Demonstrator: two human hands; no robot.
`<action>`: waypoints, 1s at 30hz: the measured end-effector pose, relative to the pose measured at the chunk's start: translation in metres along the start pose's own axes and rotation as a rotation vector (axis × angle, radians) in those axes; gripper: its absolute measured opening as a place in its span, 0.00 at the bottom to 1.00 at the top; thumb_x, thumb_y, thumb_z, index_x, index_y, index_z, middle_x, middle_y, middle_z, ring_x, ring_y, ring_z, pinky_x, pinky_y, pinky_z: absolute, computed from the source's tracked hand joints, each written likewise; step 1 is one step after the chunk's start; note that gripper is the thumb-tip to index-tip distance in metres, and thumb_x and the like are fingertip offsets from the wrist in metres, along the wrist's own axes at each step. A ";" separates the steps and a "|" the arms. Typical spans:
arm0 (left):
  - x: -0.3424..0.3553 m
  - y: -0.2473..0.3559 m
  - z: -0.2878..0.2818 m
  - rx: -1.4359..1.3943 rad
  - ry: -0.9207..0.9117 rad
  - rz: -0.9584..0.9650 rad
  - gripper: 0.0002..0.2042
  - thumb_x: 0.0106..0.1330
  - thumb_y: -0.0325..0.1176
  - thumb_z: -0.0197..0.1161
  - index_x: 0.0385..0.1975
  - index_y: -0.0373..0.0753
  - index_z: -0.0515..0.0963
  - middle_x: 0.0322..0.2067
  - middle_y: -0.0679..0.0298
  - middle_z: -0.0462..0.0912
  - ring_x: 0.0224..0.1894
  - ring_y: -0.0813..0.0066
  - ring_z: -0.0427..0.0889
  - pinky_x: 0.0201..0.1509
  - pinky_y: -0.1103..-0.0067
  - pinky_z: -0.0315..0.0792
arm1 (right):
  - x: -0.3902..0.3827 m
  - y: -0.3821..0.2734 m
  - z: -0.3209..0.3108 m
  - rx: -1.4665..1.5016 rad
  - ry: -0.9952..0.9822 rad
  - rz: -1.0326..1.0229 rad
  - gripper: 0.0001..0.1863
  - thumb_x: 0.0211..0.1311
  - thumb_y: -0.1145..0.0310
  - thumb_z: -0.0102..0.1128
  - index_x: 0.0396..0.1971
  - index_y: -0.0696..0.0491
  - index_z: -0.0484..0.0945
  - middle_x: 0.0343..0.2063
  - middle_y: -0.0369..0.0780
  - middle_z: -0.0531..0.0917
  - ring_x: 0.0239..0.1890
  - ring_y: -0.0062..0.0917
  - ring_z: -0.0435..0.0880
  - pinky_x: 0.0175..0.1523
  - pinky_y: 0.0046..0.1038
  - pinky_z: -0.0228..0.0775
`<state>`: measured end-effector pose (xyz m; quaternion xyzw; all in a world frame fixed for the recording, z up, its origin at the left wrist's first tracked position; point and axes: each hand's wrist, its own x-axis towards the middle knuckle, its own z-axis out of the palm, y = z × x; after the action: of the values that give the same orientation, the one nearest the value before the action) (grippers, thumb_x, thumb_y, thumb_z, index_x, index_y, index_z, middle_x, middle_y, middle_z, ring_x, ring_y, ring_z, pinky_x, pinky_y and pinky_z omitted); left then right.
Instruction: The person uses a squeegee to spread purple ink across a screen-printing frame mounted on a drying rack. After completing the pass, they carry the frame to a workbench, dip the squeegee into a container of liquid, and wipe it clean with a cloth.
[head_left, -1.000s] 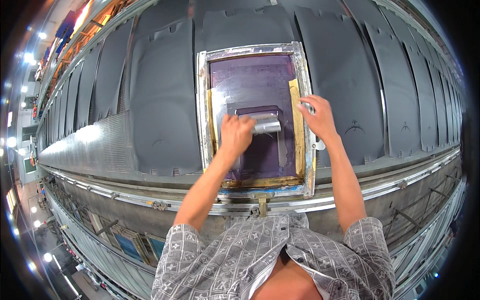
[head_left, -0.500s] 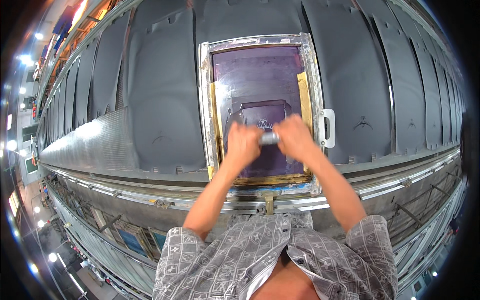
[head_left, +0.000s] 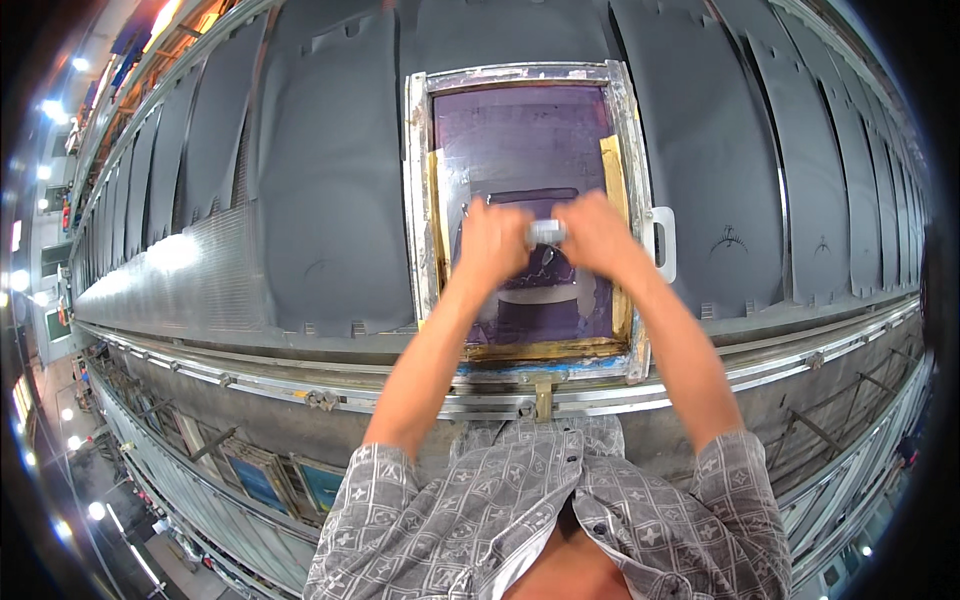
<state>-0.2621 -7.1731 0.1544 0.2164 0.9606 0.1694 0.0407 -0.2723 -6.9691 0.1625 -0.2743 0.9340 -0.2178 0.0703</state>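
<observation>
Landmark: one metal-framed printing screen (head_left: pixel 520 200), lying flat on a dark fabric panel so its mesh meets the cloth.
Squeegee (head_left: pixel 546 232): one, grey handle, at mid-screen, held crosswise to span the mesh.
Left hand (head_left: pixel 492 240): fist closed round the handle's left end.
Right hand (head_left: pixel 598 232): closed round its right end.
Fabric panels (head_left: pixel 330 190): many, in one row to both sides of the screen; blurred, uncounted.
Tape strips (head_left: pixel 612 170): two, yellow, inside the frame's left and right edges.

Grey patterned short-sleeved shirt (head_left: pixel 560 510), unbuttoned at the chest.
</observation>
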 end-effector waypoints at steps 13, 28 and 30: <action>-0.101 0.050 -0.006 -0.103 0.109 0.008 0.19 0.40 0.24 0.73 0.36 0.45 0.85 0.39 0.70 0.85 0.43 0.66 0.80 0.50 0.69 0.67 | -0.089 0.095 0.009 0.291 0.530 0.862 0.15 0.70 0.57 0.61 0.41 0.55 0.81 0.38 0.49 0.86 0.41 0.45 0.85 0.47 0.39 0.74; -0.224 -0.142 -0.122 0.044 0.184 -0.024 0.20 0.37 0.25 0.73 0.35 0.47 0.84 0.41 0.71 0.86 0.42 0.67 0.81 0.50 0.66 0.68 | 0.065 -0.147 0.090 0.583 0.692 0.686 0.09 0.70 0.64 0.62 0.39 0.54 0.82 0.35 0.44 0.85 0.37 0.37 0.86 0.43 0.35 0.75; -0.233 -0.140 -0.118 0.051 0.179 -0.025 0.22 0.36 0.24 0.72 0.37 0.47 0.84 0.41 0.70 0.87 0.41 0.66 0.81 0.49 0.66 0.68 | 0.068 -0.144 0.093 0.551 0.757 0.662 0.09 0.68 0.63 0.63 0.36 0.54 0.80 0.32 0.48 0.84 0.34 0.46 0.85 0.39 0.40 0.75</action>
<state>-0.1261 -7.4278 0.2185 0.1891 0.9671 0.1629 -0.0489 -0.2368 -7.1490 0.1423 0.1584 0.8389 -0.5027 -0.1358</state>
